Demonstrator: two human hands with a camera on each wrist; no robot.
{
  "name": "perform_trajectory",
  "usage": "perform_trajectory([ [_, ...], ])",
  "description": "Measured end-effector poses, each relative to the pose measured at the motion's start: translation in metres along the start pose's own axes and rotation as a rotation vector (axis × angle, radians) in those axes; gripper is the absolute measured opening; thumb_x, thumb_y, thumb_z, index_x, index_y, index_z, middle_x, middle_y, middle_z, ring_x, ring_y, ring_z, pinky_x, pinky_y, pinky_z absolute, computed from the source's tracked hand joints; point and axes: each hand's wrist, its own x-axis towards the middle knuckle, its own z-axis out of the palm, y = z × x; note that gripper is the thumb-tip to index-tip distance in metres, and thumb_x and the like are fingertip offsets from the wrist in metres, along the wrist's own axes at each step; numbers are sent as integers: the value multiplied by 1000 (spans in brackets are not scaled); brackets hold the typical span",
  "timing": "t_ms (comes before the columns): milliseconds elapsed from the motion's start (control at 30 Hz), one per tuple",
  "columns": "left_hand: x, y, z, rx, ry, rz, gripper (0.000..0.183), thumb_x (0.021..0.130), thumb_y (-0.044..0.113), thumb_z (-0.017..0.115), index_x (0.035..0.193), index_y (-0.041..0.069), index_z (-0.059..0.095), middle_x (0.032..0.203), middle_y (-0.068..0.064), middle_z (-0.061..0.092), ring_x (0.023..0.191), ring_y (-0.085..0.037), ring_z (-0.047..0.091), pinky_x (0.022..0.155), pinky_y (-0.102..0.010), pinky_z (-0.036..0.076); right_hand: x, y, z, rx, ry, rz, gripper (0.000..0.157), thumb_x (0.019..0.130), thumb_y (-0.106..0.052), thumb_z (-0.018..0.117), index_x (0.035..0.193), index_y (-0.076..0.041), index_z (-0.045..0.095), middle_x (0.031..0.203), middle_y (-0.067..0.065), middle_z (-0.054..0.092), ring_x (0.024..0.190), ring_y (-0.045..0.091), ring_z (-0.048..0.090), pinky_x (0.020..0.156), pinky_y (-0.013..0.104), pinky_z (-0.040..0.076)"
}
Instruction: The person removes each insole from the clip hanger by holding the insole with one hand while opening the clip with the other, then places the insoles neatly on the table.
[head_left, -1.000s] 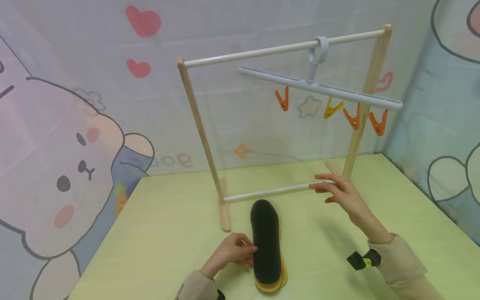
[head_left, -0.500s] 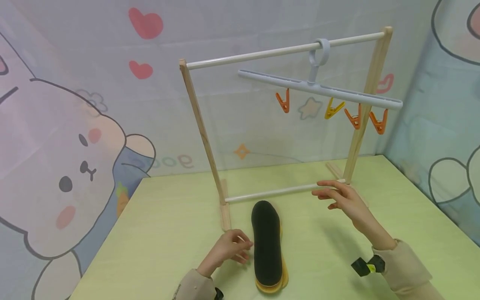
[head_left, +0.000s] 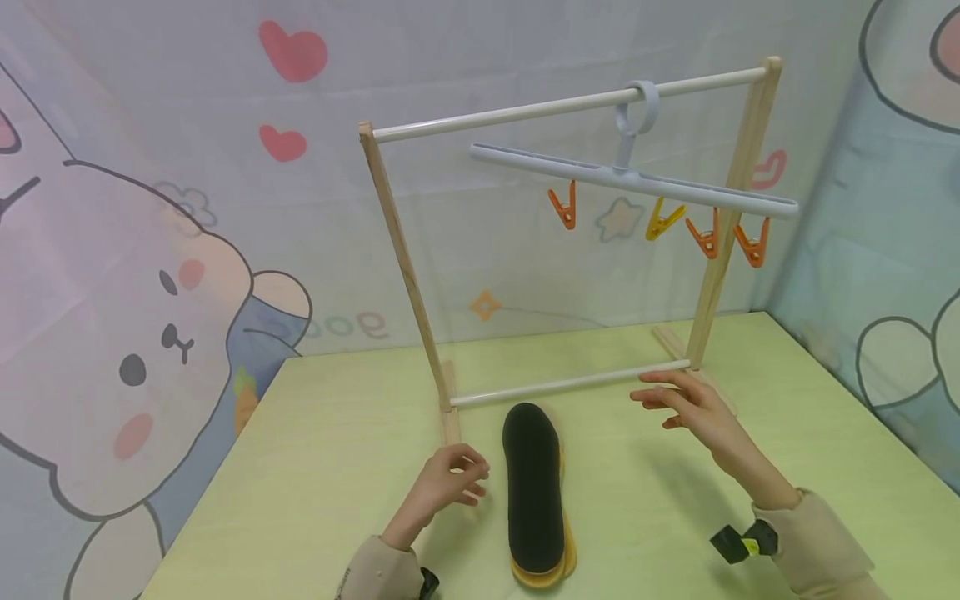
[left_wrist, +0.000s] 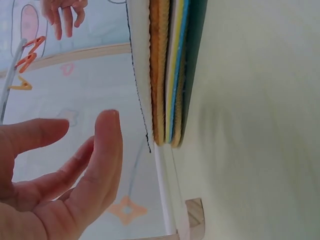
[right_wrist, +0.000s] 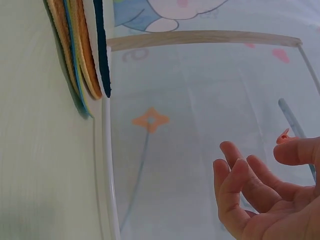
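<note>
A stack of shoe insoles (head_left: 534, 492) lies lengthwise on the table, a black one on top and yellow edges peeking out below. Seen edge-on in the left wrist view, the insole stack (left_wrist: 170, 75) has several layers in white, orange, yellow, blue and green. My left hand (head_left: 448, 482) hovers just left of the stack, a small gap between them, fingers loosely bent and holding nothing. Farther off to the right, my right hand (head_left: 697, 417) is raised over the table, fingers spread and relaxed. Nothing sits in its grasp in the right wrist view, where the hand (right_wrist: 265, 195) shows palm and fingertips.
Behind the insoles stands a wooden rack (head_left: 401, 250) with a white top rail (head_left: 510, 113). From it hangs a grey hanger (head_left: 585, 169) carrying orange clips (head_left: 564, 207) and a yellow clip (head_left: 663, 221). A white lower bar (head_left: 555, 386) crosses near the insoles' far end.
My left hand has drawn away from the insole stack toward the left. My right hand has shifted slightly right and nearer to me. The insoles stay in place.
</note>
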Motion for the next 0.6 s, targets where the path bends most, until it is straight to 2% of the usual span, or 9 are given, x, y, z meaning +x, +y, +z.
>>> perform_trajectory([
  [167, 1, 6, -2, 56, 138, 109, 21, 89, 12, 53, 97, -6, 57, 94, -26, 61, 80, -35, 63, 59, -29, 54, -2, 3, 1, -23, 9, 2, 30, 95, -25, 43, 120, -12, 49, 101, -23, 62, 91, -4, 56, 69, 25, 48],
  [267, 3, 12, -2, 135, 252, 186, 16, 88, 13, 54, 95, -1, 61, 95, -20, 63, 84, -33, 62, 59, -22, 53, -2, 3, 3, -44, 15, 3, 32, 94, -25, 44, 121, -8, 48, 101, -23, 61, 89, -6, 55, 70, 25, 47],
  [367, 5, 18, -2, 219, 349, 262, 14, 88, 13, 54, 95, 4, 62, 98, -16, 64, 88, -30, 62, 61, -20, 51, -2, 1, 6, -82, 26, 5, 35, 94, -24, 45, 122, -3, 47, 103, -18, 63, 88, -8, 53, 70, 26, 47],
  [500, 5, 27, -1, 293, 439, 356, 15, 88, 11, 54, 99, 5, 62, 103, -15, 64, 96, -31, 59, 68, -31, 52, 0, 2, 11, -170, 56, -3, 36, 93, -24, 47, 122, -3, 48, 110, 4, 64, 88, -11, 51, 70, 27, 46],
  [600, 5, 33, 1, 338, 488, 416, 18, 86, 8, 55, 103, 4, 61, 107, -15, 63, 101, -32, 57, 75, -42, 50, 0, 6, 15, -240, 86, -29, 33, 92, -23, 48, 120, -5, 50, 112, 16, 61, 87, -14, 49, 70, 25, 47],
])
